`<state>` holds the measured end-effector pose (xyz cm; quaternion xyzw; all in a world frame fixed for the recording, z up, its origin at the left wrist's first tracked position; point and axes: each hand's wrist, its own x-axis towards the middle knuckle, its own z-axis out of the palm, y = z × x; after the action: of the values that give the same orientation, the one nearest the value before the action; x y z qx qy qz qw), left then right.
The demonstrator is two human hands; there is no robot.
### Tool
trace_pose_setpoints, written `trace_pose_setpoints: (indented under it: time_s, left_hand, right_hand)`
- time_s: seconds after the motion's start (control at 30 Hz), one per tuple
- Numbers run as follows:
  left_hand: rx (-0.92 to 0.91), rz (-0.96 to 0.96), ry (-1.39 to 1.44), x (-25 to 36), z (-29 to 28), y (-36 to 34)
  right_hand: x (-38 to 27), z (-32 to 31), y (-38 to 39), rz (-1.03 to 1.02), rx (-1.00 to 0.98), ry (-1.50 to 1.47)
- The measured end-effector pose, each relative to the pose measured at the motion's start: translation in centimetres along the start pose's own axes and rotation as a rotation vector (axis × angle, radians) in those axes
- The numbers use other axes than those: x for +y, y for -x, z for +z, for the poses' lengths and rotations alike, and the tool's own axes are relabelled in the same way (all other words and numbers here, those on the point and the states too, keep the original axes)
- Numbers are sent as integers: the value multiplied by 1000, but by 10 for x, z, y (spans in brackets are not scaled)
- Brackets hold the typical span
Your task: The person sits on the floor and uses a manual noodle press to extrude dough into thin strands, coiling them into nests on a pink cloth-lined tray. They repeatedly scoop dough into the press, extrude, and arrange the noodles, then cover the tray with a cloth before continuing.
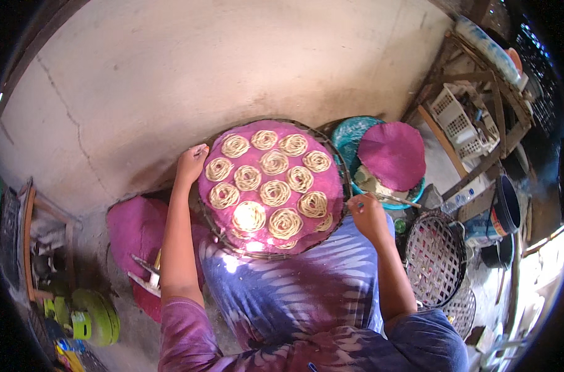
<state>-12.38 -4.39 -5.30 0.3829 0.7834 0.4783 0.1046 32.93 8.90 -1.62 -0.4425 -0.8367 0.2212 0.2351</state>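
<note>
A round tray (346, 180) with a dark woven rim is in front of my body, above my lap. A pink sheet (257, 194) lines it, and several pale coiled noodle nests (274, 193) lie on it in rough rows. Sunlight falls brightly on one nest near the front. My left hand (193, 163) is closed at the tray's left rim. On the opposite side, my right hand (367, 215) closes on the right rim, its fingers partly hidden. A thin stick (396, 199) runs beside the right hand over a basin; whether the hand touches it, I cannot tell.
A teal basin (350, 133) with a round pink sheet (392, 155) stands at the right, by the wall (232, 62). Woven baskets (435, 257), a dark bucket (507, 203) and a white crate (458, 118) are farther right. A green gas cylinder (99, 317) stands lower left.
</note>
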Motion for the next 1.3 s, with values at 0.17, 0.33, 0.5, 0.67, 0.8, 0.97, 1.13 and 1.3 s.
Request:
trace_pose_setpoints:
  time_s: [0.17, 0.33, 0.5, 0.67, 0.8, 0.97, 1.13, 1.3]
  left_hand:
    - [15, 62, -307, 8, 22, -33]
    - [17, 86, -381, -10, 24, -46]
    - [20, 114, -222, -27, 19, -57]
    - [-24, 226, -361, 16, -6, -59]
    - [5, 232, -202, 110, -10, -39]
    - [-88, 416, 52, 257, 57, 8]
    - [-164, 675, 59, 351, 207, 83]
    - [-488, 616, 298, 379, 380, 183]
  right_hand:
    - [-10, 8, -6, -26, 43, 286]
    - [-5, 19, -19, -56, 23, 358]
    - [2, 35, -29, -93, 217, 177]
    - [-12, 30, -26, 3, 185, -155]
    - [-12, -22, -18, -34, 310, -362]
    - [53, -155, 22, -9, 529, -379]
    - [138, -287, 94, 274, 643, 10]
    - [236, -346, 161, 470, 572, 253]
